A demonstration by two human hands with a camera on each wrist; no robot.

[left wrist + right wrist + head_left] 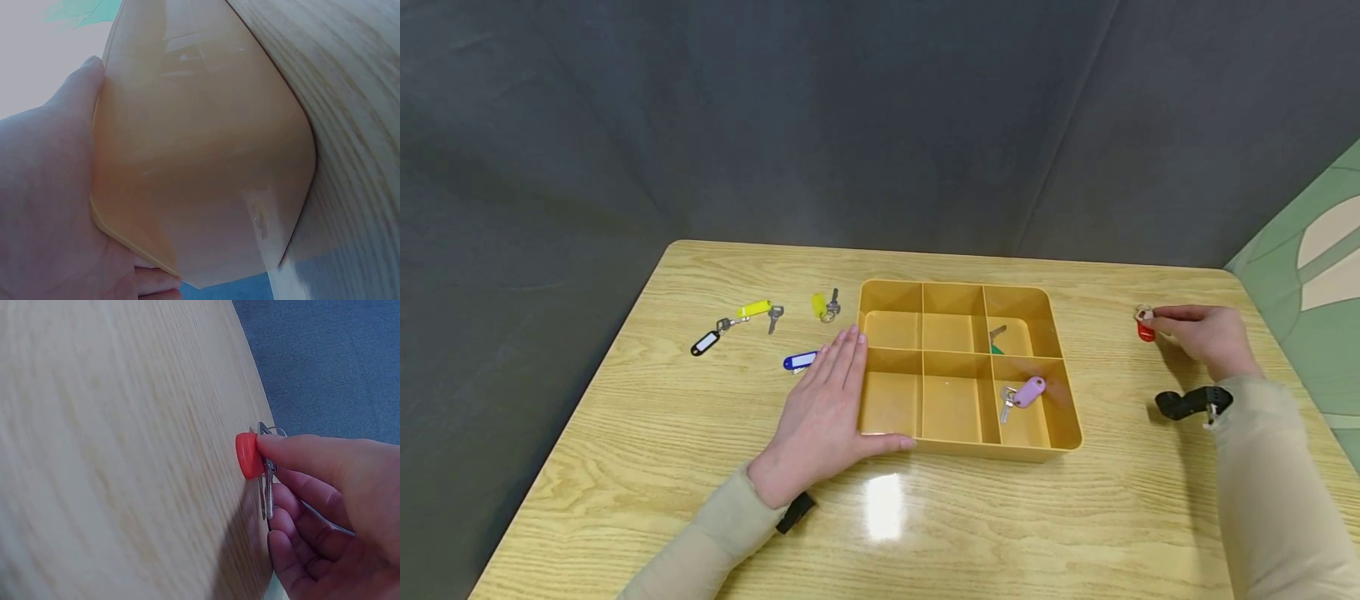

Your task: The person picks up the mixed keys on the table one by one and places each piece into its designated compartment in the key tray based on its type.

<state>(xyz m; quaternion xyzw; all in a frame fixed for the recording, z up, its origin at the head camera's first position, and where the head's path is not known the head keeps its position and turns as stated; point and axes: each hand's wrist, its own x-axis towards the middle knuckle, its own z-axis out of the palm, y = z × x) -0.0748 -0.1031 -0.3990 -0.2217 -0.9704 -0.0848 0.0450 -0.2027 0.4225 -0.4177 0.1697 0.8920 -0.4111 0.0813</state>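
A yellow-orange box (992,451) with several compartments sits mid-table. Flat against its left wall and front left corner lies my left hand (820,417), fingers straight and thumb along the front rim; the left wrist view has the box wall (206,125) close up. Over at the right of the table, my right hand (1213,337) pinches a key with a red tag (1146,332); in the right wrist view the red tag (249,456) hangs at thumb and fingertips, close to the tabletop. A purple-tagged key (1029,392) lies in the front right compartment. Behind it, a green-tagged key (997,350) is partly hidden.
Left of the box lie keys with a black tag (705,343), a yellow tag (754,309), another yellow tag (818,306) and a blue tag (800,361), the last partly behind my left hand. A dark curtain (850,125) hangs behind the table.
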